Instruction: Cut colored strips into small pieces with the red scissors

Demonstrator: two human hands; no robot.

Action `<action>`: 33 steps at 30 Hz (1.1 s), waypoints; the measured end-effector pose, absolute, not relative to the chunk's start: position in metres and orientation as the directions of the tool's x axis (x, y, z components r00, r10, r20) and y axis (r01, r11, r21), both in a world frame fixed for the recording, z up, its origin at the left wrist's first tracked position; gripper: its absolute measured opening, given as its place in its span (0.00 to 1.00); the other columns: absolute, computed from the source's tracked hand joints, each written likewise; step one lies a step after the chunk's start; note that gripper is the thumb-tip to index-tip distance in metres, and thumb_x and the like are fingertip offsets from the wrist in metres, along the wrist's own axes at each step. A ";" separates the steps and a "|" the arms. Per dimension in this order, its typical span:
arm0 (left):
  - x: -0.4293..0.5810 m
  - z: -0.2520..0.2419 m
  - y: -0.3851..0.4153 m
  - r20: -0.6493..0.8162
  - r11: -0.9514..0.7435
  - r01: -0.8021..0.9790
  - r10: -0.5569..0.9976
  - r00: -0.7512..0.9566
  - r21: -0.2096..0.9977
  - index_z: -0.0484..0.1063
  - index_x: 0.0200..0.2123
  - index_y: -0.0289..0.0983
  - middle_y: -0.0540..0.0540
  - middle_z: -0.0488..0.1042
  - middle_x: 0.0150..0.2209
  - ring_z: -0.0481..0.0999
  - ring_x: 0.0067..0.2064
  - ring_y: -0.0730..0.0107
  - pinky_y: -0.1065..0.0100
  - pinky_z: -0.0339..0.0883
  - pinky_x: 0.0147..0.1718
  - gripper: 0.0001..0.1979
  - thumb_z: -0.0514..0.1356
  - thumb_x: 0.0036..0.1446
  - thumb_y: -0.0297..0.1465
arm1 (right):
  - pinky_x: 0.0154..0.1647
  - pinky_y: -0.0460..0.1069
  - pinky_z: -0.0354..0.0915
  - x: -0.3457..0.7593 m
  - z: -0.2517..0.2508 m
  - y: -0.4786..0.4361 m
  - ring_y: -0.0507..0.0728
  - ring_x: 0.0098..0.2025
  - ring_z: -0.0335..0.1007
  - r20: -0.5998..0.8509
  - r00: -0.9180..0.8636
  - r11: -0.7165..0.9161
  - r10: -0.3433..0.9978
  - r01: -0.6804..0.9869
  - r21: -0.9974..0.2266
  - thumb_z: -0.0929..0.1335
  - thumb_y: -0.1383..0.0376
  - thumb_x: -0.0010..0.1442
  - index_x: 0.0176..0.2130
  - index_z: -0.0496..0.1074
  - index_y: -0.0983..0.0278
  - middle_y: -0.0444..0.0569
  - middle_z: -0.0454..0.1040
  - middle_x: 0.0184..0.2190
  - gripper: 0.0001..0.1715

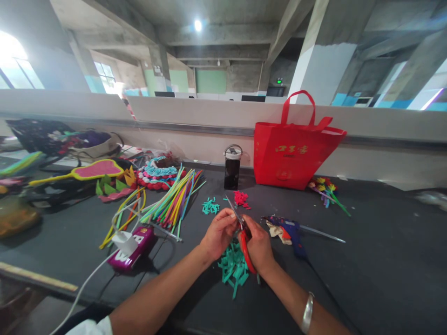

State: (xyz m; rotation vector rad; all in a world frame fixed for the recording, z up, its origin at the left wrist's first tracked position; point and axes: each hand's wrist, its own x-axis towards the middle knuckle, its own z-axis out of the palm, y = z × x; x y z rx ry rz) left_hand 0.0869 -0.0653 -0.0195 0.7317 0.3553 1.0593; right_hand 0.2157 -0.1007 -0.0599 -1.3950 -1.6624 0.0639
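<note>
My right hand (259,244) is wrapped round a pair of scissors (246,251) with red handles, the blades pointing up and to the left. Close by the blades, my left hand (220,232) has its thumb and fingers pinched together; what they hold is too small to make out. Below both hands lies a heap of cut green strips (234,269), partly hidden by the right hand. Beyond them sit a small pile of turquoise pieces (210,206) and a small pile of red pieces (240,198).
A black bottle (232,167) and a red tote bag (296,156) stand at the back. To the right lies a blue glue gun (295,235). Coloured sticks (178,197), a purple power strip (134,249) and a white cable lie to the left.
</note>
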 end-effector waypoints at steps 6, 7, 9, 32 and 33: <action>0.088 -0.020 -0.066 0.076 0.288 -0.663 0.883 0.463 0.691 0.69 0.27 0.35 0.53 0.66 0.23 0.64 0.26 0.78 0.74 0.59 0.30 0.06 0.65 0.49 0.27 | 0.48 0.55 0.70 0.215 -0.056 -0.102 0.60 0.46 0.74 0.590 0.070 0.325 0.804 0.779 -0.536 0.63 0.70 0.53 0.53 0.67 0.65 0.55 0.75 0.46 0.26; 0.088 -0.020 -0.066 0.074 0.290 -0.663 0.883 0.463 0.691 0.69 0.27 0.35 0.53 0.66 0.23 0.64 0.26 0.78 0.74 0.58 0.30 0.06 0.65 0.49 0.27 | 0.47 0.55 0.70 0.215 -0.055 -0.103 0.59 0.45 0.74 0.590 0.070 0.328 0.804 0.775 -0.539 0.63 0.70 0.54 0.53 0.67 0.65 0.54 0.76 0.46 0.26; 0.088 -0.020 -0.066 0.074 0.293 -0.664 0.882 0.465 0.688 0.69 0.26 0.35 0.53 0.65 0.22 0.64 0.26 0.78 0.73 0.59 0.31 0.06 0.65 0.49 0.27 | 0.46 0.53 0.70 0.214 -0.053 -0.104 0.58 0.44 0.74 0.589 0.075 0.336 0.805 0.760 -0.556 0.62 0.70 0.54 0.52 0.67 0.65 0.54 0.76 0.44 0.25; 0.089 -0.016 -0.071 0.079 0.294 -0.664 0.879 0.471 0.688 0.69 0.27 0.35 0.53 0.66 0.23 0.65 0.26 0.77 0.72 0.59 0.32 0.07 0.65 0.48 0.29 | 0.43 0.51 0.70 0.210 -0.051 -0.104 0.57 0.42 0.74 0.601 0.085 0.416 0.794 0.645 -0.641 0.61 0.70 0.52 0.50 0.68 0.63 0.51 0.76 0.42 0.24; 0.090 -0.017 -0.071 0.075 0.296 -0.662 0.879 0.470 0.688 0.69 0.28 0.35 0.53 0.66 0.23 0.65 0.27 0.77 0.72 0.60 0.32 0.07 0.66 0.48 0.29 | 0.42 0.49 0.70 0.210 -0.050 -0.104 0.56 0.39 0.74 0.594 0.092 0.410 0.799 0.639 -0.651 0.61 0.70 0.52 0.49 0.68 0.63 0.49 0.76 0.40 0.23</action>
